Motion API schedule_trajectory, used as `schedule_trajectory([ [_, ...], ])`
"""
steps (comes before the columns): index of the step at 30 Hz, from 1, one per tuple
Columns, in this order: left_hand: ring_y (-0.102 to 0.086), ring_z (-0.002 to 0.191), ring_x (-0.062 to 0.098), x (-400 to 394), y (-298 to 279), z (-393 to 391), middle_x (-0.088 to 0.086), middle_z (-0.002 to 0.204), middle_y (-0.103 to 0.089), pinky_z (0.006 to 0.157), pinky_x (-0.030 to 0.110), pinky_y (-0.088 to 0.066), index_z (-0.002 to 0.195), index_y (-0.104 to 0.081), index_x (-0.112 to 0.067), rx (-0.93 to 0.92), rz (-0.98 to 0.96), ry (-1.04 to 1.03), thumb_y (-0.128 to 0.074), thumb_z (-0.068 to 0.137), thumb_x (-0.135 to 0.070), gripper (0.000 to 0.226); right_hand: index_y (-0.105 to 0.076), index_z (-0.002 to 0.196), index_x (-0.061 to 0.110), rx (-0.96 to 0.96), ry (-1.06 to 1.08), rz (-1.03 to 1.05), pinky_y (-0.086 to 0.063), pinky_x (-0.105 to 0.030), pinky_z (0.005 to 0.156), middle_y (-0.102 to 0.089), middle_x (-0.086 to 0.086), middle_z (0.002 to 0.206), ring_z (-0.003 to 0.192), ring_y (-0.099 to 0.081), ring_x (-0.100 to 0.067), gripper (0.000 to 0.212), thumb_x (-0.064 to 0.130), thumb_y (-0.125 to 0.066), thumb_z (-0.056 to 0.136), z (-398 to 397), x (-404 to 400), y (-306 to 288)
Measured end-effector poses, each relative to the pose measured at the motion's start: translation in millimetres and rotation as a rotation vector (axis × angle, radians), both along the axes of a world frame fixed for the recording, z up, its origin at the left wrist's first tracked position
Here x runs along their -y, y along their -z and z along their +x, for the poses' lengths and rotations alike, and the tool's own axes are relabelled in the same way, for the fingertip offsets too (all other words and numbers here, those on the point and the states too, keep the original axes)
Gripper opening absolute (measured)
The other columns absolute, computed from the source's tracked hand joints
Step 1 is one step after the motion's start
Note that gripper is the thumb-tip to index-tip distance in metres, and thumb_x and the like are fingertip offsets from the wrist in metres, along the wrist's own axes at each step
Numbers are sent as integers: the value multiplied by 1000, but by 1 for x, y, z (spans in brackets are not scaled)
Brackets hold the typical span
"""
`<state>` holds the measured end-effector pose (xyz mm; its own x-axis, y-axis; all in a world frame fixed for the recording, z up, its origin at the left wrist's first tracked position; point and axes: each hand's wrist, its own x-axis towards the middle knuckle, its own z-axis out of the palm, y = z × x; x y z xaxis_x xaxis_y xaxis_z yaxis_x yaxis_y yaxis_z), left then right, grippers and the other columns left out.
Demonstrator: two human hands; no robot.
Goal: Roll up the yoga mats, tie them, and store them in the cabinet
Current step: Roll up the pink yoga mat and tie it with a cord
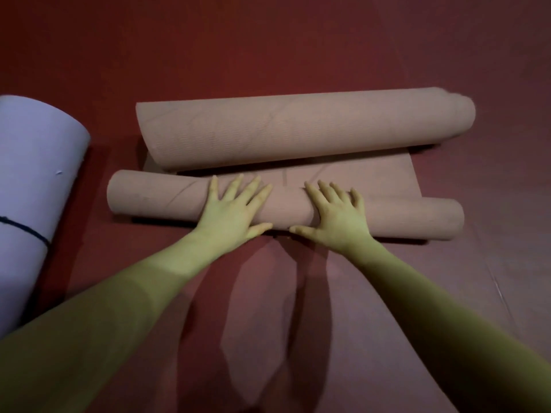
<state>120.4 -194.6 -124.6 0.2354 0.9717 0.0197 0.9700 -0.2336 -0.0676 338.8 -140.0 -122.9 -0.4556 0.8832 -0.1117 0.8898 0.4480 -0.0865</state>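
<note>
While we roll the pink mat (283,207) away from us across the red floor (268,55), both hands lie flat on the near roll, side by side at its middle. Our left hand (231,217) has its fingers spread and straight over the top of the roll, thumb along the near side; our right hand (334,219) mirrors it, just beside, the thumbs nearly meeting. Neither grip closes round anything: the palms only press down and forward, which we judge keeps the roll tight and lets it turn evenly.

A second curl of the same mat (304,132) lies at the far end, thicker and looser, with a short flat strip between the two. That far end seems to have curled by itself, so we would likely need to flatten it or roll into it. The near roll's left end sticks out further left than the far curl's, which hints the roll may be running slightly skewed.

At the left edge lies a lilac mat (35,180), rolled and bound with a dark tie (26,229), apparently awaiting storage. No cabinet is in sight.
</note>
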Motion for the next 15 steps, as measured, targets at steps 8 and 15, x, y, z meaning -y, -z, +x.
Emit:
schedule_trajectory([
  [8,-5,146,31,-30,-7,-7,0,160,-8,111,62,-3,152,2,-23,-148,-132,-18,-35,82,-76,96,-48,137,15,39,-55,290,-28,-72,96,-52,-19,134,122,-49,-42,84,61,-67,69,3,8,15],
  [15,-38,129,47,-29,8,-8,17,150,-34,98,70,-27,151,-13,-32,-151,14,23,-46,79,-70,88,-16,151,39,92,-38,100,-9,-73,104,-26,-6,156,142,-23,-34,95,71,-59,73,3,-19,2],
])
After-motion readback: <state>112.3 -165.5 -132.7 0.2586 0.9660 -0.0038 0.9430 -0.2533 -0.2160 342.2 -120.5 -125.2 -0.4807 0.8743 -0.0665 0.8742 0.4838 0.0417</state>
